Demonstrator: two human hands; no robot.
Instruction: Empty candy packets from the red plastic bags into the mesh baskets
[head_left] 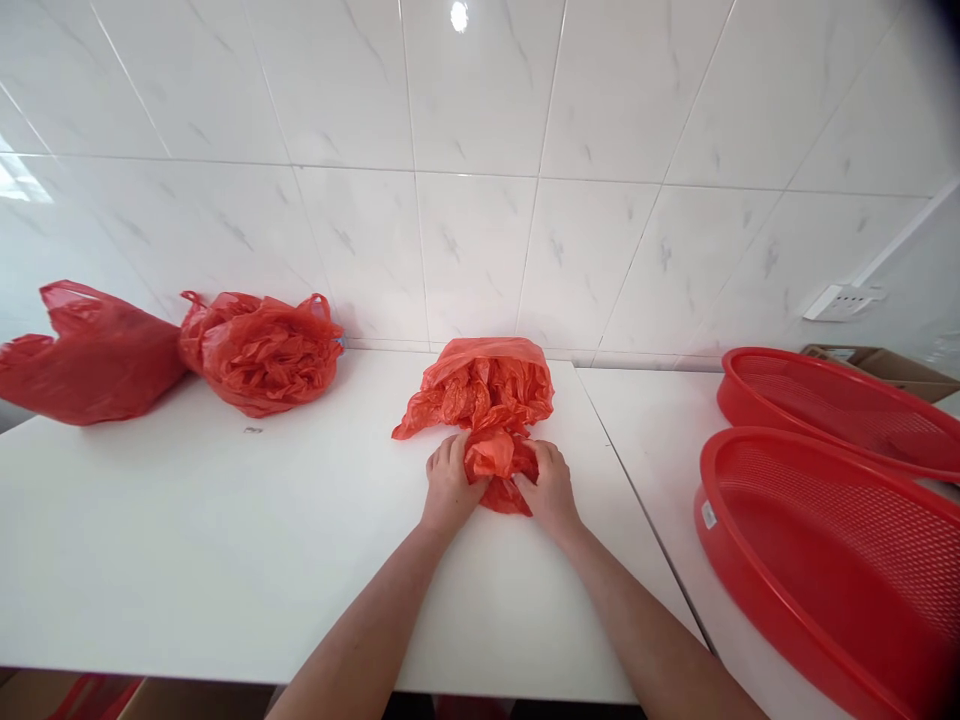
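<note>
A crumpled red plastic bag point(496, 462) lies on the white table point(247, 560) between my two hands. My left hand point(451, 486) grips its left side, thumb pressed into the film. On the other side my right hand point(550, 490) holds it with curled fingers. Just beyond, and touching it, sits a larger red bag point(487, 370) with its mouth towards me, showing bunched red film inside. Whether the two pieces are joined cannot be made out.
At the back left stand a full red bag point(112, 355) and another red bag point(262, 350) stuffed with crumpled film. Two red plastic baskets point(750, 520) rest on the right, beyond a table seam. A cardboard box point(885, 365) and a wall socket point(841, 302) are behind them.
</note>
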